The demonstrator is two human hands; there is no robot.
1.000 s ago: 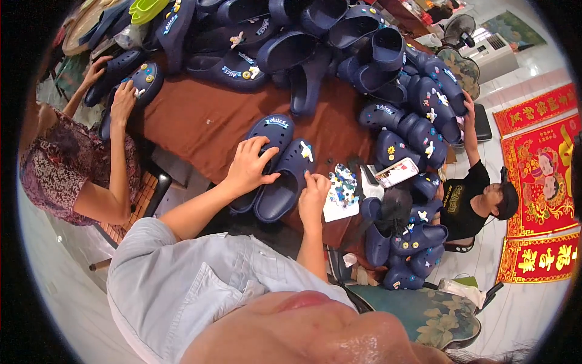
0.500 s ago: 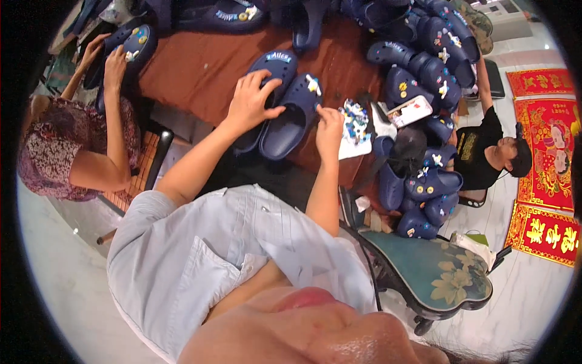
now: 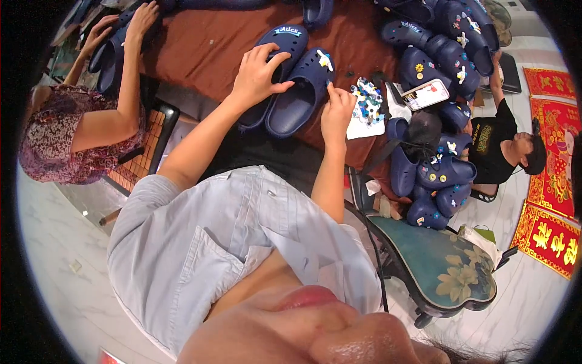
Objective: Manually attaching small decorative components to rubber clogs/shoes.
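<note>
Two navy clogs lie side by side at the table's front. The left clog [image 3: 295,41] has a light-blue name charm on its toe; the right clog [image 3: 293,114] carries a white figure charm. My left hand [image 3: 257,77] spreads over the pair, fingers on the left clog and thumb at the right clog's opening. Against the right clog's outer side, my right hand [image 3: 338,115] is closed in a pinch, with the index fingertip at the clog's edge. Whatever is between those fingers is too small to make out. Small colourful charms [image 3: 368,100] lie heaped just right of that hand, on a white sheet [image 3: 365,130].
A phone [image 3: 425,94] and a black cap-like item [image 3: 422,129] lie beyond the charms. Decorated clogs [image 3: 445,175] pile up at the right. One co-worker [image 3: 63,130] handles clogs at the left; another [image 3: 494,145] sits at the right. A floral chair [image 3: 436,261] stands nearby.
The view has shifted, so the clogs appear higher and further right. My hands keep much the same places on them. The left co-worker's hands have moved further away along their clog.
</note>
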